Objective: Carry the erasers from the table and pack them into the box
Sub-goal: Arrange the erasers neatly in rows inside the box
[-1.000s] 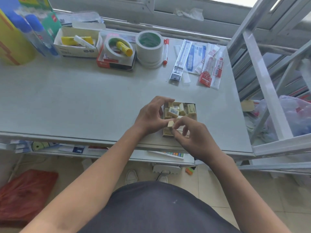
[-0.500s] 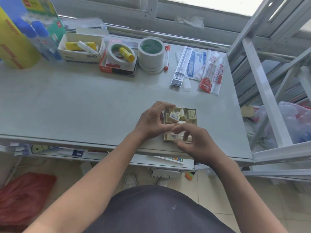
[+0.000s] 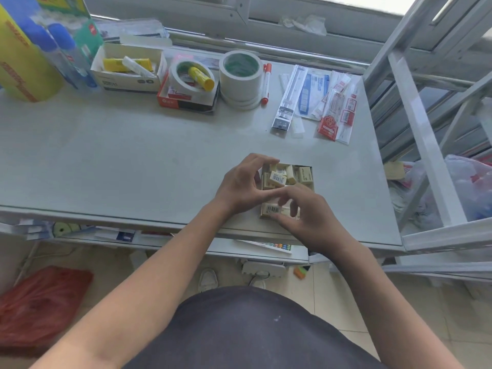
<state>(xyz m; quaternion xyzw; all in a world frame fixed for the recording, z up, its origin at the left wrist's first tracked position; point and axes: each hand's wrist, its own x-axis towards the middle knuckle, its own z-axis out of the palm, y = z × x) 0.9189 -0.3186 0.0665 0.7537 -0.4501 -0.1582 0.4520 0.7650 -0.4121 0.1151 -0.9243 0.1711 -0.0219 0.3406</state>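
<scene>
A small open box (image 3: 312,182) stands near the table's front edge and is crowded with cream erasers (image 3: 278,178), some showing barcodes. My left hand (image 3: 239,186) curls round the box's left side, thumb at its far corner. My right hand (image 3: 308,219) lies over the near end of the box. Its fingertips and thumb pinch a barcoded eraser (image 3: 270,209) in the near row. The hands hide the middle of the box.
Along the back of the grey table (image 3: 133,155) are a white carton (image 3: 127,66), a red box holding tape and a glue stick (image 3: 190,86), a tape stack (image 3: 241,75), a red marker (image 3: 266,81) and packets (image 3: 332,102). A white metal rack (image 3: 426,129) stands on the right.
My right hand has brought the eraser it held above the box down into the near row. My left hand has stayed on the box's left side.
</scene>
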